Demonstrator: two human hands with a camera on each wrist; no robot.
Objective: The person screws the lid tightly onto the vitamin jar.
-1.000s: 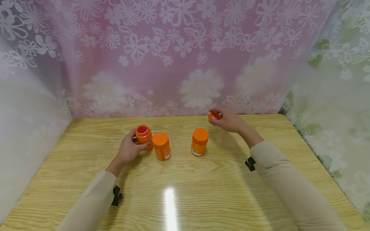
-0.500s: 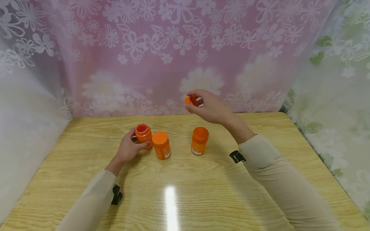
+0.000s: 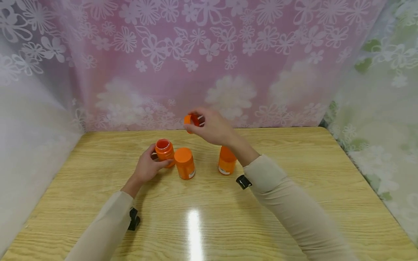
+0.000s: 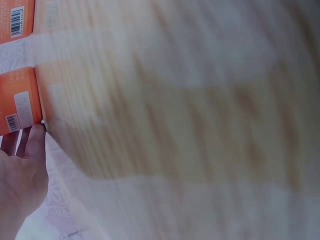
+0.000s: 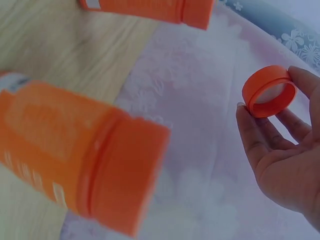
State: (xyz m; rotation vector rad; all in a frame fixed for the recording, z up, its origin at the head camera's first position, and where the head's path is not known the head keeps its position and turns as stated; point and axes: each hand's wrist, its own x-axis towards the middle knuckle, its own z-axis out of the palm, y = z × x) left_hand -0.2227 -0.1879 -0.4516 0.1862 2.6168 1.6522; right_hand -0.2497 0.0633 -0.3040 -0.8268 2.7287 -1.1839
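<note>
My left hand [image 3: 147, 168] holds an orange jar [image 3: 165, 154] upright on the table. Its mouth is uncovered and shows a red inside. A second orange jar [image 3: 185, 167] with its lid on stands close to the right of it. Raised above and behind the jars, my right hand [image 3: 213, 127] pinches an orange screw lid [image 5: 265, 80] between thumb and fingers. The lid is tipped on its side, its hollow facing the palm. Further right, a third lidded orange jar [image 3: 226, 165] is partly covered by my right forearm.
The jars stand on a wood-grain table [image 3: 98, 217]. A pink floral curtain [image 3: 183, 83] hangs behind its far edge, and pale floral cloth [image 3: 388, 119] hangs on the right. Black wrist straps [image 3: 244, 182] show at my sleeves.
My right hand has carried the lid left from the table's far right, rising and then dipping slightly. My forearm now crosses the right jar. My left hand and its jar have stayed put.
</note>
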